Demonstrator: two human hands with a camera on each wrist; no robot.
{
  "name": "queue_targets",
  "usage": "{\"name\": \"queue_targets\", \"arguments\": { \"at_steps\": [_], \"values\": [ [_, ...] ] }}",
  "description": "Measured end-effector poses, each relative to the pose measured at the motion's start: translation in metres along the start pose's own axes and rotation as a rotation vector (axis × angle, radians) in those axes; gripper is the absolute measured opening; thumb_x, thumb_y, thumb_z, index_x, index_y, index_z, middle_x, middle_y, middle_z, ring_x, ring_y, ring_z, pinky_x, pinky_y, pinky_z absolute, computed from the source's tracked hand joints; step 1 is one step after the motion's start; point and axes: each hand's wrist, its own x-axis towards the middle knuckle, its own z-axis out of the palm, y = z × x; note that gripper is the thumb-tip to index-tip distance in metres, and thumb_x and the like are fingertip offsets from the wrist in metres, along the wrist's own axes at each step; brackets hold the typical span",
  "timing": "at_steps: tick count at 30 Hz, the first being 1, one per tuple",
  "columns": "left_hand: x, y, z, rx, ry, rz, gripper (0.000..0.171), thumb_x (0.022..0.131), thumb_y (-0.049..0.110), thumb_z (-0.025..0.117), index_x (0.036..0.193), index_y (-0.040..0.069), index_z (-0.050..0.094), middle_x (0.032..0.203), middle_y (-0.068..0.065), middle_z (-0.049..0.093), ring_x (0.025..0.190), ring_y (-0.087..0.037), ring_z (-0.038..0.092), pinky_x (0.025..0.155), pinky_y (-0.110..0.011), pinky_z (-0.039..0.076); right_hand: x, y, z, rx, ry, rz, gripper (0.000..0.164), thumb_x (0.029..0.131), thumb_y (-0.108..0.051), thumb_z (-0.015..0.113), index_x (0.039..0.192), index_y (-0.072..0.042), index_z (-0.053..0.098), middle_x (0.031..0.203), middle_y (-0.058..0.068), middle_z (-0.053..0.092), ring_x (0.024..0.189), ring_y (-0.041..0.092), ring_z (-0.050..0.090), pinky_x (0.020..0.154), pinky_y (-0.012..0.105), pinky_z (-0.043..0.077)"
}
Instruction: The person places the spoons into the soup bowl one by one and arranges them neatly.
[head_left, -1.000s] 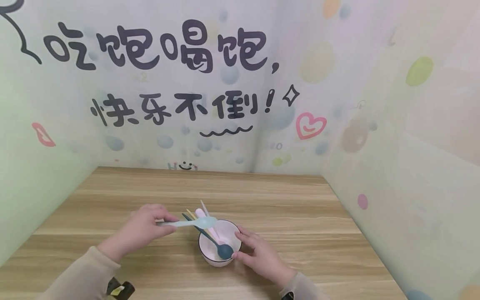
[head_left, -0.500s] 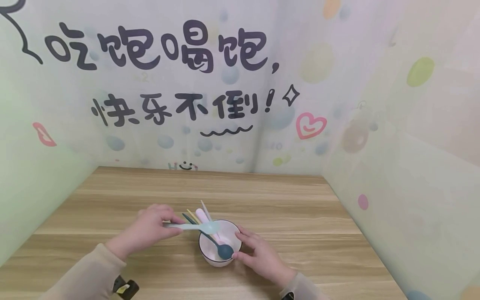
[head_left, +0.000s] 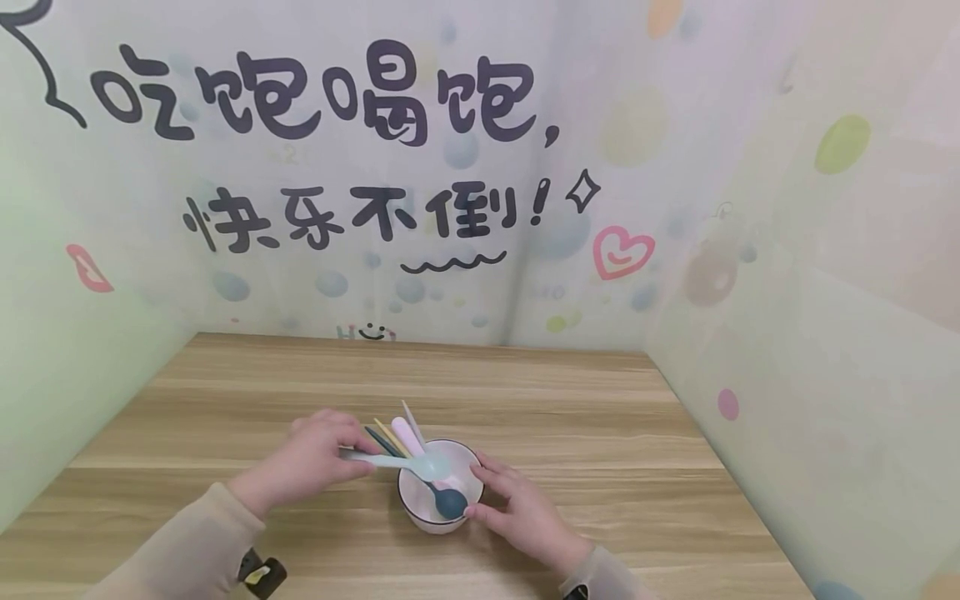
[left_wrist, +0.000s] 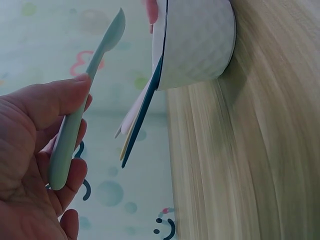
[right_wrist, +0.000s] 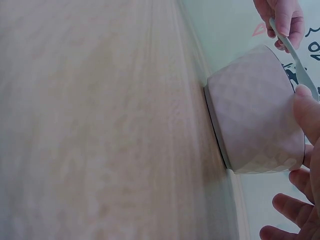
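Note:
A pale mint spoon point(head_left: 432, 466) is pinched by its handle between the thumb and fingers of my left hand point(head_left: 318, 454). Its bowl end hangs over the white bowl point(head_left: 431, 527), above the rim as seen in the left wrist view. My right hand point(head_left: 528, 517) holds the right side of that bowl, thumb at the rim point(right_wrist: 300, 95) and fingers around the far side. Inside lies a dark teal spoon point(head_left: 451, 503), its handle leaning out at the left. Beside it, pink point(head_left: 405, 432), yellow point(head_left: 382, 429) and light grey handles point(head_left: 409, 412) lean over the rim.
The bowl stands on a wood-grain table point(head_left: 600, 467). Behind it rises a white wall point(head_left: 480, 292) with black lettering, and side walls point(head_left: 847, 350) flank the table. A small black device point(head_left: 262, 575) is worn at the left wrist.
My left hand has moved right and slightly down, carrying the mint spoon further over the bowl. My right hand and the bowl have stayed in place.

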Motion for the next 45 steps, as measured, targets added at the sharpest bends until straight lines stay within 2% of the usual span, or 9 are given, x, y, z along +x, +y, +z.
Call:
{"name": "queue_targets", "arguments": {
  "at_steps": [8, 18, 31, 35, 41, 45],
  "values": [
    [0.004, 0.003, 0.004, 0.042, -0.026, 0.047, 0.015, 0.074, 0.028, 0.081, 0.087, 0.032, 0.075, 0.084, 0.022, 0.055, 0.092, -0.015, 0.05, 0.075, -0.04, 0.029, 0.0, 0.0, 0.0, 0.014, 0.002, -0.003, 0.066, 0.087, -0.052, 0.063, 0.136, -0.009, 0.055, 0.147, 0.003, 0.044, 0.132, 0.027, 0.044, 0.102, 0.047, 0.039],
    [0.008, 0.009, 0.006, 0.055, -0.069, 0.043, 0.012, 0.075, 0.027, 0.081, 0.083, 0.032, 0.074, 0.085, 0.023, 0.056, 0.094, -0.015, 0.049, 0.074, -0.039, 0.027, 0.0, 0.001, 0.0, 0.018, -0.01, 0.01, 0.067, 0.087, -0.053, 0.061, 0.137, -0.01, 0.053, 0.147, 0.003, 0.044, 0.132, 0.028, 0.043, 0.102, 0.048, 0.038],
    [0.012, 0.004, 0.013, 0.059, -0.078, 0.092, 0.013, 0.074, 0.026, 0.081, 0.082, 0.033, 0.074, 0.082, 0.024, 0.054, 0.091, -0.013, 0.048, 0.074, -0.04, 0.028, 0.0, 0.001, 0.0, 0.015, -0.004, 0.005, 0.066, 0.087, -0.052, 0.063, 0.137, -0.01, 0.053, 0.147, 0.004, 0.045, 0.132, 0.027, 0.043, 0.103, 0.047, 0.038],
    [0.013, 0.002, 0.017, 0.066, -0.084, 0.083, 0.013, 0.073, 0.026, 0.082, 0.082, 0.032, 0.074, 0.082, 0.025, 0.054, 0.09, -0.012, 0.047, 0.075, -0.039, 0.026, 0.0, 0.001, -0.001, 0.015, -0.006, 0.009, 0.066, 0.087, -0.052, 0.063, 0.138, -0.011, 0.053, 0.147, 0.004, 0.045, 0.132, 0.027, 0.043, 0.103, 0.047, 0.038],
    [0.015, 0.002, 0.022, 0.1, -0.094, 0.085, 0.013, 0.073, 0.027, 0.082, 0.084, 0.032, 0.075, 0.086, 0.022, 0.057, 0.094, -0.015, 0.048, 0.077, -0.041, 0.028, 0.0, 0.001, 0.0, 0.017, -0.006, 0.011, 0.065, 0.087, -0.051, 0.063, 0.138, -0.011, 0.053, 0.147, 0.002, 0.044, 0.133, 0.026, 0.043, 0.103, 0.046, 0.038],
    [0.015, 0.004, 0.023, 0.12, -0.086, 0.115, 0.014, 0.072, 0.029, 0.082, 0.085, 0.031, 0.075, 0.087, 0.02, 0.058, 0.095, -0.017, 0.05, 0.078, -0.044, 0.03, 0.0, 0.001, 0.0, 0.022, -0.006, 0.009, 0.065, 0.087, -0.051, 0.063, 0.138, -0.01, 0.053, 0.147, 0.003, 0.044, 0.133, 0.026, 0.043, 0.103, 0.046, 0.038]
  ]
}}
